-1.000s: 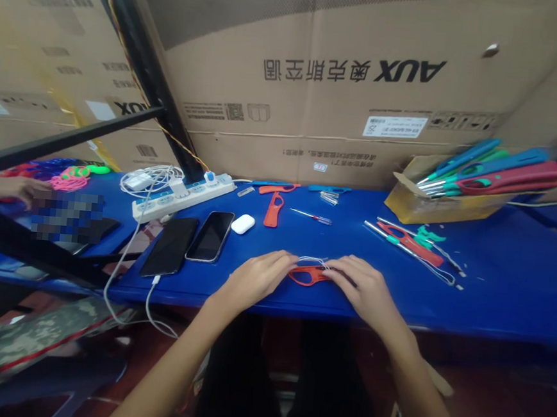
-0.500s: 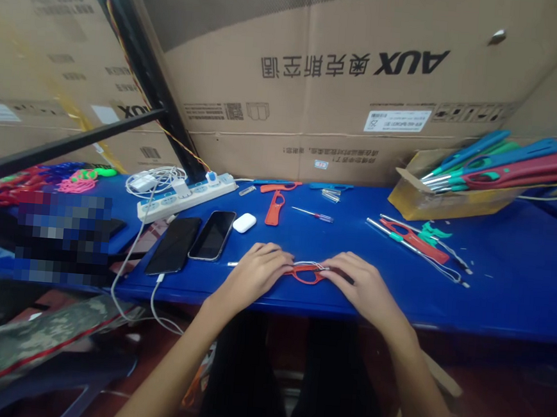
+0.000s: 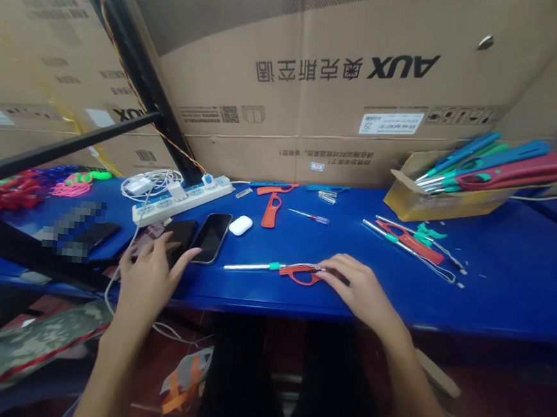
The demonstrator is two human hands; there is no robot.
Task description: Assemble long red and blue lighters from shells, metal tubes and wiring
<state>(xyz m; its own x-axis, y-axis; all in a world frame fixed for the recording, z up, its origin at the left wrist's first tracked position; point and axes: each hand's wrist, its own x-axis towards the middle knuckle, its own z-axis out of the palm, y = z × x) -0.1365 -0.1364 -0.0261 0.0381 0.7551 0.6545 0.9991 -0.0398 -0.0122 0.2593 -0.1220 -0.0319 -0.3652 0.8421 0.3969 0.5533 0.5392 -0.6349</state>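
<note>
My right hand (image 3: 357, 282) pinches the right end of an orange lighter half-shell (image 3: 300, 274) near the table's front edge. From that shell a metal tube (image 3: 249, 267) with a green collar points left, and white wires run along the shell's top. My left hand (image 3: 150, 272), fingers spread, is over the black phone (image 3: 182, 234) at the left; whether it touches the phone I cannot tell. Beside it lies a second phone (image 3: 213, 235), then a white earbud case (image 3: 240, 225). A screwdriver (image 3: 311, 217) and loose orange handle pieces (image 3: 269, 210) lie farther back.
A yellow-taped carton (image 3: 404, 202) of long lighters stands at the back right. In front of it lie metal tubes (image 3: 392, 237) with wires and an orange shell. A power strip (image 3: 183, 200) with cables is at the left, near a black metal post (image 3: 138, 82). Large cardboard boxes (image 3: 310, 108) form the back.
My left hand has let go of the lighter shell and moved left to the black phone, opening its fingers. My right hand stays on the shell. The metal tube and green collar are now uncovered.
</note>
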